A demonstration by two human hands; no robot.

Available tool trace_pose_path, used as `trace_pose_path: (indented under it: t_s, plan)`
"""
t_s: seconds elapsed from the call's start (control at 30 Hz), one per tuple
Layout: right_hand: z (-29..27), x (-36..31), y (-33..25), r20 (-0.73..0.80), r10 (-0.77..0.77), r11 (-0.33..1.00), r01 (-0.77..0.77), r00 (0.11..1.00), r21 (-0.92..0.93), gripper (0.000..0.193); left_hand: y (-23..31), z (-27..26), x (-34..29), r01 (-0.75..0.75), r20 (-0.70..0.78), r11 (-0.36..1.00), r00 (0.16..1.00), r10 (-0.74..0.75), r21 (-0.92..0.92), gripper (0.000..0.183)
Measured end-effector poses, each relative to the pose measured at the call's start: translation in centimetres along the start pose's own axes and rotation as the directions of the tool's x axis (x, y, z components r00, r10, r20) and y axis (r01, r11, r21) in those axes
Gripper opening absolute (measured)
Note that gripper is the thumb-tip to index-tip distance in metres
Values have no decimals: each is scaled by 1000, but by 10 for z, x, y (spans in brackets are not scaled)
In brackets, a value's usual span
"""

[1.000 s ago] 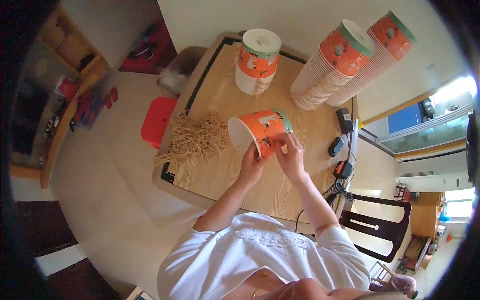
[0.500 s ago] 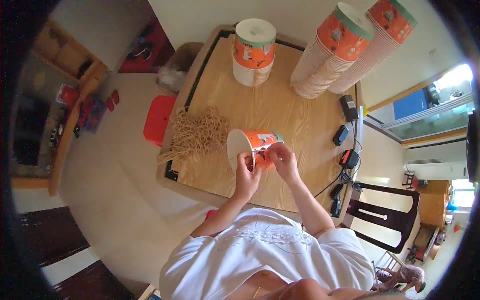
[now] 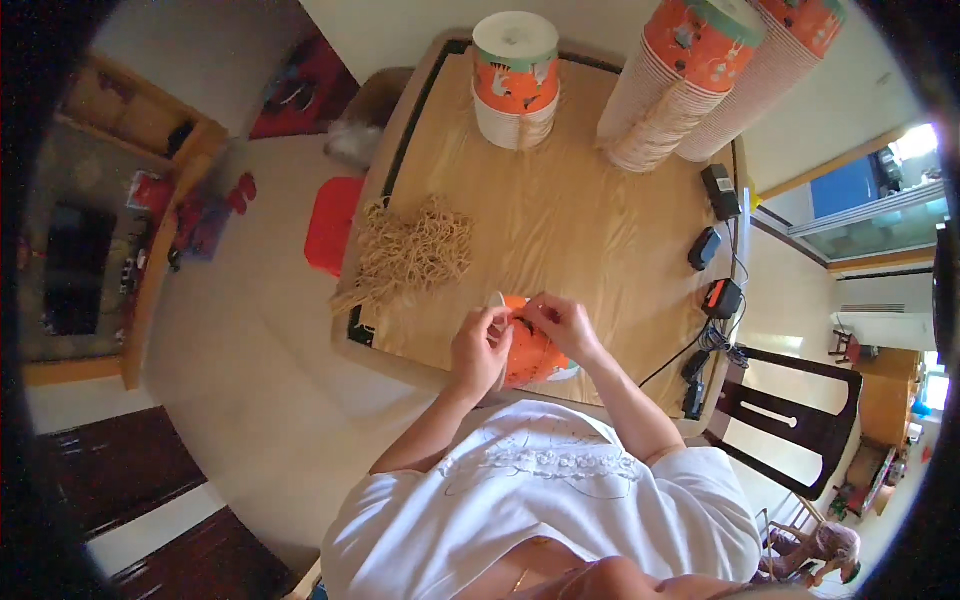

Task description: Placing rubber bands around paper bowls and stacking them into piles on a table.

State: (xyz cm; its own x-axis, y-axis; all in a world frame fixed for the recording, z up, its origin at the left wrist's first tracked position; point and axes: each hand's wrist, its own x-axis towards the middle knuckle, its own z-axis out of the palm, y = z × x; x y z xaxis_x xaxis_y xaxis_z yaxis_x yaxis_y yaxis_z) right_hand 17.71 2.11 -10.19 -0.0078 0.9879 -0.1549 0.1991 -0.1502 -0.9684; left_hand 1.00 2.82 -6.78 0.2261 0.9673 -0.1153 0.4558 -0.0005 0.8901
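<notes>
An orange paper bucket (image 3: 532,358) with printed figures lies tilted at the table's near edge, close to my body. Its pale rim shows only in part beside my fingers. My left hand (image 3: 481,345) is closed in a pinch at the rim side, and my right hand (image 3: 563,325) pinches right beside it from above. Between the fingertips runs a thin cord, mostly covered by the fingers. Left of the bucket lies a loose heap of tan twisted cords (image 3: 415,245).
A short stack of upside-down buckets (image 3: 516,85) stands at the back. Tall stacks (image 3: 680,75) lean at the back right, cords hanging on one. Black adapters (image 3: 720,190) and cables line the right edge. A dark chair (image 3: 790,415) and a red stool (image 3: 334,225) flank the table.
The bucket has come closer to my body and turned, so its open mouth no longer shows. Both hands have drawn together at its rim. The whole view has shifted slightly.
</notes>
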Motion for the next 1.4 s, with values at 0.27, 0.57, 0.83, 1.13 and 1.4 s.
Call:
trace_pose_path:
  t_s: [0.27, 0.57, 0.83, 1.13, 1.4]
  plan:
    - [14, -12, -4, 42, 14, 941, 0, 999, -337, 14, -39, -9, 26, -134, 75, 988, 989, 128, 80, 29]
    - [22, -10, 14, -23, 52, 918, -57, 998, -393, 14, -58, -8, 60, -89, 415, 969, 910, -14, 229, 13]
    - [26, -11, 18, -31, -11, 901, -4, 999, -433, 14, -67, -1, 61, 9, 445, 973, 889, -114, 231, 12]
    - [24, -14, 20, -5, -70, 899, 61, 998, -433, 12, -120, 11, 51, 10, 277, 988, 959, -53, 154, 22]
    - [19, -19, 14, 8, -66, 901, 63, 998, -429, 12, -77, -1, 36, 773, 575, 548, 618, -536, -320, 29]
